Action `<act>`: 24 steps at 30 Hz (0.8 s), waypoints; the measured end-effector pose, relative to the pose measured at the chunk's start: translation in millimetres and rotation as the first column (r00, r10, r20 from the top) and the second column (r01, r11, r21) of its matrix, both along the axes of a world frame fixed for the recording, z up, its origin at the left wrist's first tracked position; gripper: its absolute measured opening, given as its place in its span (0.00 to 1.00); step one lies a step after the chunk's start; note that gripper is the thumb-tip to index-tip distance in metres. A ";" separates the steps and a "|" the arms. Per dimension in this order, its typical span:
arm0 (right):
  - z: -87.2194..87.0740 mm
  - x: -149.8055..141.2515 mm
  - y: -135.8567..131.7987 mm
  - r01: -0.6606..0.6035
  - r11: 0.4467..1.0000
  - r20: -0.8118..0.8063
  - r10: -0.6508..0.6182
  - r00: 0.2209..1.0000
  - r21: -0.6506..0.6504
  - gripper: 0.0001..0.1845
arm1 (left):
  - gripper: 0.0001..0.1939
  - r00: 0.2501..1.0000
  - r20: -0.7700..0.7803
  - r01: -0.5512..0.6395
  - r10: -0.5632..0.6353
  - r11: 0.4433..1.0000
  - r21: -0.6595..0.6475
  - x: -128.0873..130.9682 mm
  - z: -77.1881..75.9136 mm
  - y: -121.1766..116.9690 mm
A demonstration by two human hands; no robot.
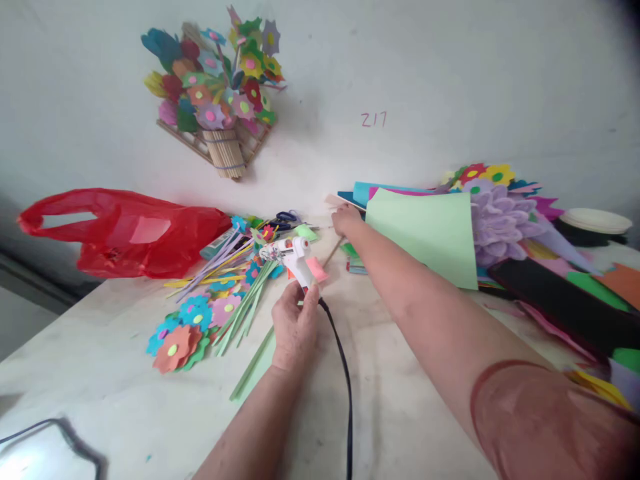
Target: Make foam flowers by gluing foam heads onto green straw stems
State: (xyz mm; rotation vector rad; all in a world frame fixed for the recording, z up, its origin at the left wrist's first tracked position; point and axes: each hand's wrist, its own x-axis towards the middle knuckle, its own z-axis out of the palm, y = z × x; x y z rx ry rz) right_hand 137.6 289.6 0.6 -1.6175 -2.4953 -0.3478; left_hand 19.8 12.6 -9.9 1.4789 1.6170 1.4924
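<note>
Glue gun [291,252], head view, our only one: it sits straight ahead of our left hand [295,333], touching it, above the middle of the table [150,427]. Its barrel runs roughly crosswise, nozzle to our left, rear end to our right; the handle slopes down into our left palm. Left is clearly the nearer hand. Our right hand [347,219] is farther out, beyond the gun and to its right, close to the wall [320,133].

Hands: we mark left as grasping the handle, thumb on the right side, fingers wrapped round the other. Black cord [344,373] drops from the handle toward us. Right is bent over the upper end of a thin brown stick [334,251], which slants down toward the gun; fingertips mostly hidden, so we can't tell whether it grips the stick or merely touches there.

Around: pink paper piece [318,269] just beside the handle, pale green strips [245,313] left of the gun, orange paper flower [181,350] farther left, pale green sheet [425,237] behind our right forearm.
</note>
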 end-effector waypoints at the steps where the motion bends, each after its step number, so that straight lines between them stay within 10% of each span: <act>1: 0.9 0.7 -2.7 -0.022 1.000 0.054 0.021 0.998 0.021 0.16 | 0.17 1.000 -0.005 0.013 -0.013 1.000 0.006 0.6 -1.0 0.3; 16: 49.9 -8.6 -45.5 -0.278 0.952 -0.002 0.280 0.960 0.130 0.14 | 0.15 0.979 0.152 -0.157 0.135 0.977 0.144 -2.2 -5.6 6.6; 24: 31.9 3.4 -93.8 -0.405 0.913 0.093 0.408 0.908 -0.054 0.15 | 0.15 0.967 0.181 -0.208 0.182 0.968 0.140 -4.3 -8.2 13.1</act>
